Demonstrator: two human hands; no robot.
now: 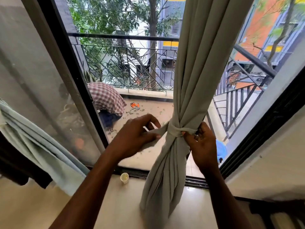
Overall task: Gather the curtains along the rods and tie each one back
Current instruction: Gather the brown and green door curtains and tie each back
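Head view: at the open balcony door (77, 86), I watch the gathered grey curtain (196, 66) hang bunched, a fabric tie (174, 129) wrapped round its middle. The left hand (137, 138) curls its grip round the tie's loose end, stretched out to the left; the right hand (202, 143) pinches the band beside the knot, thumb and fingers nearly closed.

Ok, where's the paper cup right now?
In the head view the paper cup stands on the floor just inside the sliding door track, low and left of centre, to the left of the grey curtain.
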